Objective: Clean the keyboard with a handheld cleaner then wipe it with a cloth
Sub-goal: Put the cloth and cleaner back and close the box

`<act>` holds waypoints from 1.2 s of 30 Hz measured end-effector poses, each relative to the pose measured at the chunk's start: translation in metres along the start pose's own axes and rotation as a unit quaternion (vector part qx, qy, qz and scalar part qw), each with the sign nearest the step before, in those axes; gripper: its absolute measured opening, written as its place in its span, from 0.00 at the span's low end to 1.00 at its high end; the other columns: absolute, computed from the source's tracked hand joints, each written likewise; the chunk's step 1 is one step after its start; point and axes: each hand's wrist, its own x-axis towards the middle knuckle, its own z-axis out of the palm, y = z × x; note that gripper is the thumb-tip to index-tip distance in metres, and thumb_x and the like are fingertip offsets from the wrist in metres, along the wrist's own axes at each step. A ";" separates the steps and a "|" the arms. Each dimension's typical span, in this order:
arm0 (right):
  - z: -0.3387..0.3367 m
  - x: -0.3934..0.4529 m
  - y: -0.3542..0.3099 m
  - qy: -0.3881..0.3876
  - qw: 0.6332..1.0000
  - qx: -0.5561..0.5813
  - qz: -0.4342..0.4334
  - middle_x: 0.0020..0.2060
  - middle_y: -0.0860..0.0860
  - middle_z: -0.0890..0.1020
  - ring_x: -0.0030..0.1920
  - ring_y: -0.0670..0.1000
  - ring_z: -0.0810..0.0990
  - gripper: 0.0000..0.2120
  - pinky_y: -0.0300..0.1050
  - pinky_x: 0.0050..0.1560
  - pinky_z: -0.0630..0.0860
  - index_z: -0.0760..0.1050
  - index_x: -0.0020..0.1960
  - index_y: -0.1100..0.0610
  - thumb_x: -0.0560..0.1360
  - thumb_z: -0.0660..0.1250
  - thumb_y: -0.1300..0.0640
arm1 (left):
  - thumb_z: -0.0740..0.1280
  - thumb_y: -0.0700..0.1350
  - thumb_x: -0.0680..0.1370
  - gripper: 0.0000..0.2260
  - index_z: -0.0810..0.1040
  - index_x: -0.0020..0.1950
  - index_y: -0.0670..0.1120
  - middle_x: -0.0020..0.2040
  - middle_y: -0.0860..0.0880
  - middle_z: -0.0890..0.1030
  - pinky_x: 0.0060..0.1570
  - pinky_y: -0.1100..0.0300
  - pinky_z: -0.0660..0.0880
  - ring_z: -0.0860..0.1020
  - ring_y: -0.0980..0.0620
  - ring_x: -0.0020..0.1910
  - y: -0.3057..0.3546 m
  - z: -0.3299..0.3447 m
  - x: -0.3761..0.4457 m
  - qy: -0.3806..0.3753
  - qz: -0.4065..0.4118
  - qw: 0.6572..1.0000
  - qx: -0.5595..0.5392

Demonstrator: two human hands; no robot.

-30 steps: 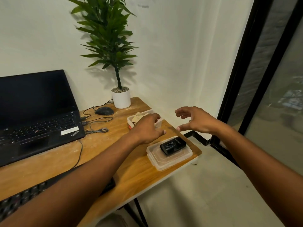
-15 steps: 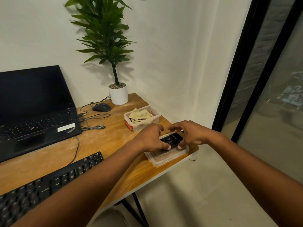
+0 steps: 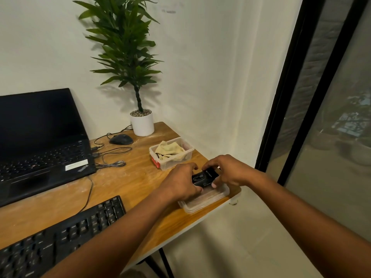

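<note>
A small black handheld cleaner [image 3: 205,176] sits over a shallow clear plastic container [image 3: 206,200] at the desk's right corner. My left hand [image 3: 181,182] grips its left end and my right hand [image 3: 225,171] pinches its right end. A beige cloth [image 3: 170,150] lies bunched in a clear tub [image 3: 187,150] just behind. The black keyboard [image 3: 60,237] lies at the front left of the wooden desk [image 3: 130,183].
An open black laptop [image 3: 40,141] stands at the left, with cables [image 3: 110,157] and a black mouse [image 3: 121,139] behind it. A potted plant [image 3: 141,123] stands in the back corner. The desk edge drops off right beside the container; a glass door is at the right.
Both hands came down from above the desk onto the black cleaner and now hold it; it looks slightly raised from the container.
</note>
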 end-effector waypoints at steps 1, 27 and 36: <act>-0.002 0.002 -0.004 0.005 1.000 -0.002 -0.005 0.59 0.45 0.83 0.57 0.46 0.78 0.29 0.38 0.54 0.71 0.81 0.65 0.48 0.66 0.82 0.60 | 0.79 0.51 0.68 0.34 0.73 0.73 0.49 0.59 0.49 0.82 0.52 0.56 0.81 0.81 0.52 0.52 -0.001 -0.005 0.000 0.006 -0.001 1.000 -0.004; -0.047 0.123 -0.086 0.045 0.994 -0.050 -0.085 0.61 0.49 0.83 0.56 0.50 0.81 0.26 0.42 0.53 0.72 0.80 0.66 0.52 0.69 0.80 0.61 | 0.81 0.47 0.70 0.35 0.72 0.74 0.46 0.63 0.44 0.81 0.55 0.56 0.77 0.80 0.47 0.58 -0.065 -0.112 0.046 0.094 -0.040 0.995 0.007; -0.032 0.158 -0.078 0.029 0.992 -0.097 -0.077 0.59 0.50 0.83 0.56 0.51 0.80 0.25 0.47 0.57 0.76 0.81 0.65 0.53 0.69 0.80 0.59 | 0.80 0.46 0.71 0.33 0.71 0.74 0.47 0.65 0.45 0.80 0.56 0.56 0.75 0.78 0.46 0.61 -0.085 -0.102 0.076 0.046 -0.065 0.996 0.037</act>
